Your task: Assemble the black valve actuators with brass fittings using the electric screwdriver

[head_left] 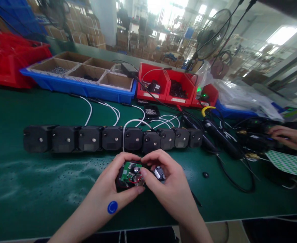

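Observation:
Near the front of the bench, my left hand (110, 180) is wrapped round a small black housing with a green circuit board (128, 171) facing up. Red wires and a round clear or silvery part (138, 179) show on the board. The thumb of my right hand (170, 177) presses at the board's right edge, its fingers curled over the far side. A grey and black piece (159, 173) shows within the curl of my right hand; whether it joins the housing, I cannot tell. Just beyond both hands runs a row of several black box-shaped units (89, 139) with white cables (113, 111).
A blue divided tray (87, 90) and red bins (152, 88) line the back. Two black electric screwdrivers (221, 138) lie to the right, near a small black round part (205, 174). Another person's hand (290, 136) works at the far right. A red bin (14, 64) stands far left.

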Demonstrator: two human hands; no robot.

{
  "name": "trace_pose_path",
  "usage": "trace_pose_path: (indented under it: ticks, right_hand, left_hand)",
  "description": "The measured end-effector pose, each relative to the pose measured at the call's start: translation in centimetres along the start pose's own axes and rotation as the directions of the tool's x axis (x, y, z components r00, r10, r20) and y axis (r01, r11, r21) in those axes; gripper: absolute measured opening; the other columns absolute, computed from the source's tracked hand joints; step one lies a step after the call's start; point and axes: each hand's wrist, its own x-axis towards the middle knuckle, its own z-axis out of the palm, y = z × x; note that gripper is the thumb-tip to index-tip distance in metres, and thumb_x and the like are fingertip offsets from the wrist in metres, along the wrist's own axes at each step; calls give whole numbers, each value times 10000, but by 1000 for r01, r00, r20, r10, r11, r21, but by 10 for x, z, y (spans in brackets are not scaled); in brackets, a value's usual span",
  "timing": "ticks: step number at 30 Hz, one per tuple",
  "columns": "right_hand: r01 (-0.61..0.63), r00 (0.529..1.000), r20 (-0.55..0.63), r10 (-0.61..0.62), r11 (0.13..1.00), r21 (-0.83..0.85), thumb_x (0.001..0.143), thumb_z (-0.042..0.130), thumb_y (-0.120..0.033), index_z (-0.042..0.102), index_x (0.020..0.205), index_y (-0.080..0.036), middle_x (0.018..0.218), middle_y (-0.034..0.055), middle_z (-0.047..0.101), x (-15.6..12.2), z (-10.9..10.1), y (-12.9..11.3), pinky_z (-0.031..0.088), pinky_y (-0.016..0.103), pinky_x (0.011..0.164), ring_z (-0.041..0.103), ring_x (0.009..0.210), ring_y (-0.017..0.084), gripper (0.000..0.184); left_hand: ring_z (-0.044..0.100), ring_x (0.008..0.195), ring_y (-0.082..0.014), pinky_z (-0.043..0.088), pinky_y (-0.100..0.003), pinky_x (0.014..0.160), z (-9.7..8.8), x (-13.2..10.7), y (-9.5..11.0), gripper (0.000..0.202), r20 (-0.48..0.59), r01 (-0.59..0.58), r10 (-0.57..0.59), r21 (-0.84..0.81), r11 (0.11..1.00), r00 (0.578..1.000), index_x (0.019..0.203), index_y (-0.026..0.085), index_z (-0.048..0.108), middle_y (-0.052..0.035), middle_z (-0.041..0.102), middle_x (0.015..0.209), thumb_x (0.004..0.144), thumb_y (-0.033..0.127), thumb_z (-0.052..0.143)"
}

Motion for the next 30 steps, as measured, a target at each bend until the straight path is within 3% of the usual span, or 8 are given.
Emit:
trace_pose_path:
  ticks: [4, 11, 18, 26, 30]
  right_hand:
    - [4, 998, 69, -1, 999, -47, 796, 643, -209, 661, 856, -193, 847, -12, 642, 7, 2, -8, 450, 264, 704, 578, 767, 128, 65]
    - [-92, 985, 151, 84, 994, 50, 813, 636, -206, 669, 866, -188, 845, -5, 645, 9, -1, -6, 469, 279, 729, 584, 786, 139, 65]
    - [-96, 988, 130, 80, 988, 124, 779, 649, -184, 701, 896, -181, 872, 7, 692, 9, -4, -4, 508, 265, 739, 623, 791, 134, 128]
    - [-173, 985, 99, 142, 849, 500, 868, 677, -314, 821, 993, -186, 928, 70, 796, 10, -4, 14, 600, 268, 780, 732, 841, 153, 230]
    - [-112, 993, 72, 89, 883, 456, 887, 724, -285, 829, 942, -218, 890, 50, 804, -7, -23, 10, 592, 245, 724, 737, 786, 142, 136]
  left_hand:
    - [675, 1024, -238, 495, -344, 889, 2, 0, -2, 358, -2, -44, 44, 2, 999, 999, 1125, 278, 620, 7, 691, 1101, 788, 321, 732]
    - [670, 1023, -220, 500, -321, 881, 2, 0, -6, 361, -3, -66, 66, 38, 997, 998, 1136, 291, 614, 22, 689, 1106, 799, 302, 744]
    - [689, 1008, -242, 529, -336, 871, 0, -1, -5, 385, -24, -65, 67, 69, 995, 997, 1146, 272, 624, -5, 707, 1106, 782, 303, 745]
    - [709, 1043, -289, 554, -393, 905, -2, 1, -6, 407, -46, -33, 36, 60, 998, 998, 1126, 271, 642, -37, 733, 1135, 751, 365, 768]
    - [716, 1043, -310, 562, -433, 915, -6, 3, -8, 418, -48, -19, 24, 101, 995, 999, 1122, 275, 643, -50, 732, 1143, 743, 414, 754]
